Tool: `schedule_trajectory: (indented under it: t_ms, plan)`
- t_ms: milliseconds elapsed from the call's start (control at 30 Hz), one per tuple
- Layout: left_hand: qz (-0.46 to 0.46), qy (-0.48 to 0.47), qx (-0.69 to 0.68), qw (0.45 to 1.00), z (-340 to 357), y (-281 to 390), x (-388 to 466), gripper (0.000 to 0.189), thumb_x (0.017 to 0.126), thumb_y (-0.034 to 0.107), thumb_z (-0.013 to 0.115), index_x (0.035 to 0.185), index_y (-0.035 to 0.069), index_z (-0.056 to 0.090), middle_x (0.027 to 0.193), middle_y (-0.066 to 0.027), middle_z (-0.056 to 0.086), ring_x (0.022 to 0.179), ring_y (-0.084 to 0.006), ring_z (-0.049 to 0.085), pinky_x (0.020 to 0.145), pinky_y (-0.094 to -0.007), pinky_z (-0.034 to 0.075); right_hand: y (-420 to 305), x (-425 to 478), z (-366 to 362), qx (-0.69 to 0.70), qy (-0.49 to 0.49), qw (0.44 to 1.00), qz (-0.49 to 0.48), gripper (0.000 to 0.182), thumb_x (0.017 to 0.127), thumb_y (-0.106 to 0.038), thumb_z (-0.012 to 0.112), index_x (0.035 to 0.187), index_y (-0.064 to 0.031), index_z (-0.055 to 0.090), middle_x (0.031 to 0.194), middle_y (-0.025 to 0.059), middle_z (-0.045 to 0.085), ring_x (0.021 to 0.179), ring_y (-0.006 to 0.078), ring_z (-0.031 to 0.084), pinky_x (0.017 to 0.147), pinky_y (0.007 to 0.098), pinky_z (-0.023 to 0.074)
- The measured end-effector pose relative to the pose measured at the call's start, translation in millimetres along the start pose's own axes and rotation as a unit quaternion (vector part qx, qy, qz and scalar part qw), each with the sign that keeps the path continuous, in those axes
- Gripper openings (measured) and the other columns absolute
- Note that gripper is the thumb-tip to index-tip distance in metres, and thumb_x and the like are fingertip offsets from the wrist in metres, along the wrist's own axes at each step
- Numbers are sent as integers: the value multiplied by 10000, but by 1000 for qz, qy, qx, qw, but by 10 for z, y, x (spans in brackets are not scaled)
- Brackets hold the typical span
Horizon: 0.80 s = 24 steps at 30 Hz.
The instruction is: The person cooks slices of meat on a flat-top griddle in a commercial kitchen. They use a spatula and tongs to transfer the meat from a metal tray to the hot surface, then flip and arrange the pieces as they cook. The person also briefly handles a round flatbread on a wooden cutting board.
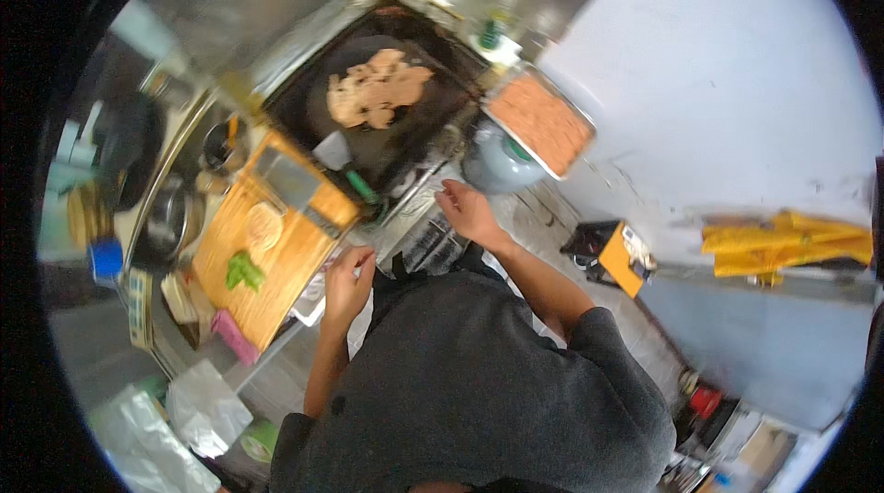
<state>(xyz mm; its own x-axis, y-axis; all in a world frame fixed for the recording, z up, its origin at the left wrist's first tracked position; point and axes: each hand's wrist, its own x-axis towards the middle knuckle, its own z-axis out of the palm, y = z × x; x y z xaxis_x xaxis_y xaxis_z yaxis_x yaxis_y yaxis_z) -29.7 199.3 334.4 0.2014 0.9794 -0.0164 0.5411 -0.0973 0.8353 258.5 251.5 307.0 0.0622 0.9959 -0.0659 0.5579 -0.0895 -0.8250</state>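
Nothing is held in my left hand, which hovers with bent fingers by the front edge of a wooden cutting board. My right hand is also empty, its fingers loosely curled, below the front edge of a dark griddle. Pale, flat pieces of food lie together on the griddle. A spatula with a green handle rests at its near left edge. On the board are a round, pale bun or flatbread, a green leaf of lettuce and a cleaver with a wide metal blade.
A metal tray of orange-pink food stands right of the griddle, above a rounded grey container. A green bottle is behind it. Left of the board are a metal pot and a pink cloth. Plastic bags lie lower left.
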Motion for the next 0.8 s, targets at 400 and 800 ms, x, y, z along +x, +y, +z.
schedule_trajectory:
  t_ms: [400,800]
  plan:
    - [124,-237,-13,964,3128,1293,2226,395,918,206,676,1230,-26,610,1184,-210,664,1084,-328,660,920,-403,519,3279,-539,-2064,436,313,739,407,307,984,-369,564,1009,-88,684,887,14,684,747,112,606,666,314,490]
    - [69,-351,27,933,3976,1217,3420,412,921,214,697,1254,-12,606,1168,-170,670,1059,-242,660,904,-345,523,4344,971,-1859,551,472,560,400,265,985,-320,631,940,-61,656,776,21,625,607,140,543,473,318,375]
